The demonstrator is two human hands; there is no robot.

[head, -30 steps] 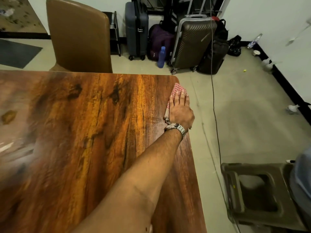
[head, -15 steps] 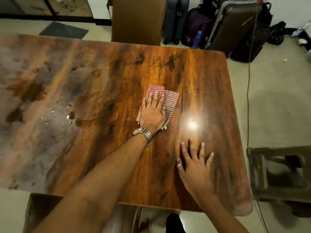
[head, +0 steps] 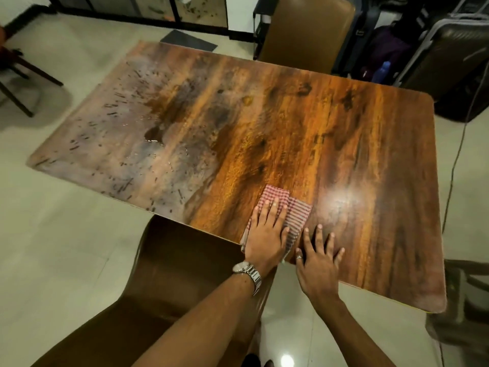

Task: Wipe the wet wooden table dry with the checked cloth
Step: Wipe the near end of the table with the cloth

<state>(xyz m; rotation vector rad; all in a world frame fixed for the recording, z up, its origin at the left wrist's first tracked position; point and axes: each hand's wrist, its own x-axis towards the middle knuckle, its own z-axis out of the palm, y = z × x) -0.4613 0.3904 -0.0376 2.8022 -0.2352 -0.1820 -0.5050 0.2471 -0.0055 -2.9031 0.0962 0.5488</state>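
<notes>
Tiled floor (head: pixel 66 247), pale and glossy, surrounds a rectangular wooden table (head: pixel 330 133). Brown chair (head: pixel 185 274) tucked at the near edge; a second chair (head: pixel 307 30) at the far side; suitcases (head: pixel 447 49) and a blue bottle (head: pixel 382 72) against the far-right wall.

Left hand (head: pixel 267 234): flat, fingers spread, palm pressing the checked cloth (head: pixel 293 215) onto the table close to the near edge. Cloth is folded; its near corner looks to reach the table lip. Wristwatch (head: pixel 248 274) on that arm.

Right hand (head: pixel 317 258): flat and splayed on bare wood just beside the cloth, holding nothing, apparently bracing.

Table's right half reads evenly glossy, probably dry. Left half carries scattered droplets (head: pixel 113 133) and a small puddle (head: pixel 153 136), well apart from the cloth.

Risks, as judged:
- Cloth sits at the edge; a pull toward the body could drag it off, or push water onto the chair seat below.
- Long reach to the far-left corner; leaning weight on the right hand on a slick top could slip.
- Folded cloth may saturate at the puddle and smear rather than lift water.
- Sweeping outward could flick droplets onto the floor, making the tiles slippery.
</notes>
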